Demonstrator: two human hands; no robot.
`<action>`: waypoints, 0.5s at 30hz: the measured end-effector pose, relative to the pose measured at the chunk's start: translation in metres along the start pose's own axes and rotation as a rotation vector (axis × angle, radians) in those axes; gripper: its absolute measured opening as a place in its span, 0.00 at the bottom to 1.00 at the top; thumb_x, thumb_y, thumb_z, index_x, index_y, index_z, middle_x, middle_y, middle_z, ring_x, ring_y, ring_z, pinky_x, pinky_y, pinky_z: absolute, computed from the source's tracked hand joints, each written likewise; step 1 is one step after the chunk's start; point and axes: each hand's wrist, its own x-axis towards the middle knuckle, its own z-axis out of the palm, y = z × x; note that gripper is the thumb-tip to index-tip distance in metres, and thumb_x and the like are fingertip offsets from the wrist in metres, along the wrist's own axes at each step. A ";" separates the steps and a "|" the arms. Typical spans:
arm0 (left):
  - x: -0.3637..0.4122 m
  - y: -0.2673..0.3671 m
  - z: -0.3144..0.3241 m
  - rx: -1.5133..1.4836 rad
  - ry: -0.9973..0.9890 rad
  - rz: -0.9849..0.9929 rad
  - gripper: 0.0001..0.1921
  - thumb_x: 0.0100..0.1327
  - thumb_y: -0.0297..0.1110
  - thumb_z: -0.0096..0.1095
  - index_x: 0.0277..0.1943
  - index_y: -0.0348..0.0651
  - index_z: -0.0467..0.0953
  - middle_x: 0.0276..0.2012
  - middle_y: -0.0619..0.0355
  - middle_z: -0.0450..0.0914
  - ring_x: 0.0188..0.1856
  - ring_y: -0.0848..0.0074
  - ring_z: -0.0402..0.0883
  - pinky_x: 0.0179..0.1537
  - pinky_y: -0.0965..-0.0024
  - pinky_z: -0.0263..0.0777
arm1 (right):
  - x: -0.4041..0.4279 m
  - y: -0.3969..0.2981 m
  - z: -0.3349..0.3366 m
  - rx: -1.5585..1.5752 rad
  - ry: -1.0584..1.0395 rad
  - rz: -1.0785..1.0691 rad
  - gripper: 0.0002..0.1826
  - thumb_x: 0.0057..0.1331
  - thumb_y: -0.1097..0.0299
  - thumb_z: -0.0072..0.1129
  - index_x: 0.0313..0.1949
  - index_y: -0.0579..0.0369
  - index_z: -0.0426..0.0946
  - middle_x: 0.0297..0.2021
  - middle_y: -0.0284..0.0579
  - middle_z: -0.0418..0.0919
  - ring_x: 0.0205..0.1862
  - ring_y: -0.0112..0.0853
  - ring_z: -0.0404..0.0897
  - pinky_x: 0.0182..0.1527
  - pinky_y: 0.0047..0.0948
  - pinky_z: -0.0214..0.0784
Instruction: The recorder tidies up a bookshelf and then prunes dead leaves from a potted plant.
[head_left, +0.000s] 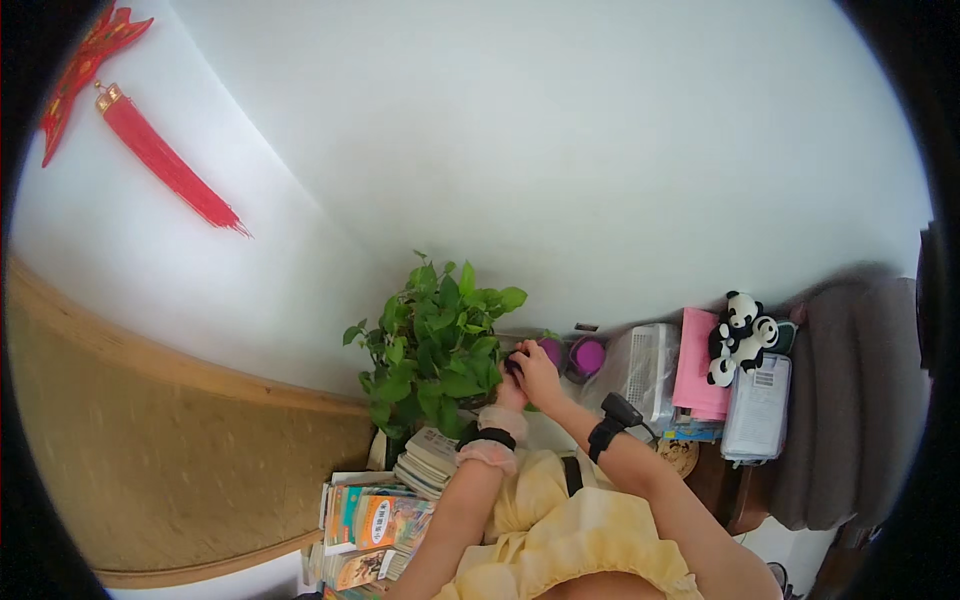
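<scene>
My left hand (510, 391) and my right hand (538, 373) meet just right of a leafy green potted plant (435, 345), close to the white wall. A small dark object (513, 364) shows at the fingers of my right hand, which bend around it. What it is cannot be made out. My left hand is lower and partly covered by the right, so its grip is unclear. Its fingers are near the same dark object. Just beyond my right hand stand two purple-lidded containers, one partly covered (552, 351) and one in fuller view (586, 355).
Stacked books (427, 461) and picture books (379, 517) lie at left below the plant. Rightward are a plastic-wrapped white basket (645, 367), a pink folder (701, 360), panda plush toys (742, 337), a clear case (757, 412) and a grey cushion (851, 405). A wood-framed board (187, 450) borders the left.
</scene>
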 end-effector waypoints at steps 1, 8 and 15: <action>-0.001 0.002 0.001 0.005 0.002 -0.005 0.21 0.73 0.48 0.38 0.60 0.47 0.66 0.59 0.56 0.69 0.60 0.67 0.69 0.60 0.60 0.65 | 0.000 0.000 0.004 -0.066 -0.009 0.032 0.16 0.50 0.76 0.61 0.41 0.57 0.76 0.43 0.50 0.69 0.45 0.47 0.73 0.48 0.40 0.68; 0.025 0.006 -0.024 -0.090 -0.243 -0.107 0.19 0.72 0.47 0.40 0.56 0.47 0.70 0.53 0.56 0.75 0.55 0.66 0.73 0.59 0.59 0.66 | 0.008 -0.009 0.006 -0.168 0.100 0.188 0.16 0.51 0.77 0.57 0.42 0.57 0.71 0.41 0.49 0.67 0.44 0.47 0.72 0.41 0.42 0.70; 0.025 0.003 -0.011 -0.185 -0.118 -0.202 0.17 0.71 0.43 0.43 0.52 0.43 0.73 0.51 0.56 0.78 0.53 0.65 0.76 0.57 0.60 0.68 | 0.004 0.003 0.005 -0.185 0.237 0.274 0.16 0.52 0.78 0.57 0.42 0.57 0.70 0.41 0.51 0.66 0.44 0.47 0.72 0.42 0.43 0.70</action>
